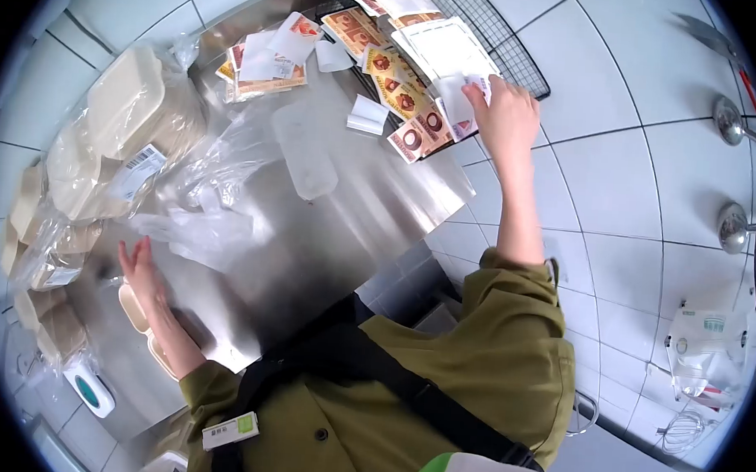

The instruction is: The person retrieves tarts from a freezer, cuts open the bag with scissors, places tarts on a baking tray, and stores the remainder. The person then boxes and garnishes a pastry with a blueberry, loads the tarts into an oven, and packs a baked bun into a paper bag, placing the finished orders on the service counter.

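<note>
At the upper right, my right hand is closed, its thumb and fingers pinching a white printed packet at the edge of the wire basket. Beside it in the basket lie yellow printed packets, brown printed packets and a large white sheet. On the left, my left hand hovers over the metal table with its fingers apart and nothing in them. Near it are a crumpled clear plastic bag and a beige tray, partly hidden by my left forearm.
Bagged beige containers stack up along the left side of the metal table. Loose packets and a translucent plastic piece lie farther back. Ladles, a whisk and a hanging bag are at the tiled wall.
</note>
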A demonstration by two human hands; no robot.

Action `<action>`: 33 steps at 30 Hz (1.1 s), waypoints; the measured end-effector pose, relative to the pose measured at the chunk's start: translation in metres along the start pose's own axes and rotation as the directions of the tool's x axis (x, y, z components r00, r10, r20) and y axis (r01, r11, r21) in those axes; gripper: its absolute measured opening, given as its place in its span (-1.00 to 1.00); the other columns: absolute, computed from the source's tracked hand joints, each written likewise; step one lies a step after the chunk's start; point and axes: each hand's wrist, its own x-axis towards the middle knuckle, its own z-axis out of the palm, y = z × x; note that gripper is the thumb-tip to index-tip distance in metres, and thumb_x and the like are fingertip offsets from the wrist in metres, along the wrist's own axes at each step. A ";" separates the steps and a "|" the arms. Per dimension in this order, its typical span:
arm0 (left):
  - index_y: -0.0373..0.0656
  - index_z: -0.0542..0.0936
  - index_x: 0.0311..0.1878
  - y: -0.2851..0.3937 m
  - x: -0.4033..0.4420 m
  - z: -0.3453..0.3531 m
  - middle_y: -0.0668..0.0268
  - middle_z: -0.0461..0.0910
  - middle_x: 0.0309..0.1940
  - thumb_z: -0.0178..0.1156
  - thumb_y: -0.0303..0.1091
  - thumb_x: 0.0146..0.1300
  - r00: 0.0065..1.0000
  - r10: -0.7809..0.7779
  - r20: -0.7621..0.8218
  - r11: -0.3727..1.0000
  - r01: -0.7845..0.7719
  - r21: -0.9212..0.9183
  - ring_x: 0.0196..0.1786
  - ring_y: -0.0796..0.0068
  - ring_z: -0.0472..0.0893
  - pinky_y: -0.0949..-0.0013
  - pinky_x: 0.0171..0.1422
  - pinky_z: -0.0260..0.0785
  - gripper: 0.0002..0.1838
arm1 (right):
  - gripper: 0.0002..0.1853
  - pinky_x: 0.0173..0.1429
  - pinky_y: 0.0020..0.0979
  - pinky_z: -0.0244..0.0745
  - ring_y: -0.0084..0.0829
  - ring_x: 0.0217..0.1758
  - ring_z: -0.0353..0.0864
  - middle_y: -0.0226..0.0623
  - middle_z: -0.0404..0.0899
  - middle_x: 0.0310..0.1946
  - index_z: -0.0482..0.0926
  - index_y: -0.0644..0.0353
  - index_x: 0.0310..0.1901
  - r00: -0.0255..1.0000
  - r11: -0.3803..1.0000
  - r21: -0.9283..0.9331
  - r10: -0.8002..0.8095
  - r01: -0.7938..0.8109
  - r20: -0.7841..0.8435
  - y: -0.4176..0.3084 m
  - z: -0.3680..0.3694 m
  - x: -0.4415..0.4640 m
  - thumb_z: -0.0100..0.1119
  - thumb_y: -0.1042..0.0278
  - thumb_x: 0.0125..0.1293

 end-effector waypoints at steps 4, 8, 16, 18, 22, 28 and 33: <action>-0.22 0.23 0.22 0.058 -0.059 0.044 0.13 0.30 0.13 0.01 -0.56 0.14 0.917 0.376 -0.136 0.876 -0.304 0.375 0.00 0.40 0.41 0.43 0.11 0.26 -0.48 | -0.56 -0.21 -0.25 0.46 -0.18 -0.27 0.60 -0.09 0.60 -0.43 0.59 0.25 -0.35 0.926 0.980 -0.186 0.134 -0.071 0.352 0.004 0.034 0.027 0.17 -0.05 0.03; -0.19 0.50 -0.08 0.127 -0.115 0.145 0.29 0.47 -0.04 0.01 -0.57 0.13 0.794 0.329 0.512 0.935 -0.351 -0.056 0.02 0.45 0.44 0.46 0.04 0.29 -0.73 | -0.54 -0.23 -0.23 0.47 -0.16 -0.30 0.61 -0.05 0.59 -0.44 0.59 0.26 -0.38 0.914 0.980 -0.192 0.117 -0.044 0.388 0.007 0.040 0.028 0.16 -0.08 0.03; -0.24 0.55 -0.16 0.161 -0.167 0.298 0.32 0.52 -0.20 0.02 -0.43 0.20 0.484 0.299 0.822 0.947 -0.048 -0.317 -0.17 0.56 0.50 0.49 -0.04 0.33 -0.81 | -0.75 -0.36 -0.26 0.47 -0.17 -0.47 0.60 -0.11 0.57 -0.52 0.56 0.21 -0.45 0.997 0.990 -0.125 -0.057 0.064 0.056 -0.017 0.056 0.011 0.14 0.16 0.06; -0.26 0.50 -0.06 0.166 -0.172 0.305 0.35 0.49 -0.12 -0.03 -0.37 0.27 0.421 0.147 0.895 0.970 0.115 -0.213 -0.09 0.63 0.44 0.53 0.03 0.26 -0.75 | -0.81 -0.38 -0.28 0.47 -0.20 -0.47 0.59 -0.15 0.58 -0.50 0.55 0.21 -0.39 0.976 0.994 -0.024 -0.105 0.102 -0.193 -0.031 0.020 -0.007 0.14 0.26 0.07; -0.24 0.37 0.09 0.164 -0.178 0.297 0.35 0.44 -0.05 0.04 -0.34 0.23 0.160 0.141 0.977 0.742 0.636 -0.211 -0.04 0.62 0.40 0.50 0.05 0.25 -0.63 | -0.65 -0.29 -0.39 0.46 -0.26 -0.31 0.55 -0.21 0.55 -0.33 0.47 0.21 -0.09 0.969 0.879 0.410 -0.204 0.244 -0.139 -0.069 -0.024 -0.051 0.20 0.35 0.04; -0.24 0.31 0.14 0.166 -0.170 0.247 0.28 0.50 -0.12 0.20 -0.44 0.09 0.297 0.086 0.951 0.816 0.527 -0.238 -0.09 0.61 0.46 0.50 0.01 0.30 -0.49 | -0.60 0.05 -0.27 0.32 -0.19 0.02 0.41 -0.17 0.47 -0.06 0.50 0.23 -0.13 0.865 0.589 0.664 -0.466 0.460 -0.186 -0.057 -0.027 -0.048 0.28 0.41 -0.08; -0.18 0.13 0.27 0.168 -0.161 0.220 0.28 0.57 -0.26 0.19 -0.49 0.07 0.425 0.048 0.904 0.899 0.375 -0.225 -0.17 0.60 0.51 0.51 -0.05 0.34 -0.32 | -0.51 0.11 -0.25 0.28 -0.18 0.07 0.40 -0.17 0.44 0.02 0.50 0.24 -0.10 0.840 0.537 0.726 -0.533 0.431 -0.104 -0.064 -0.028 -0.050 0.35 0.33 -0.17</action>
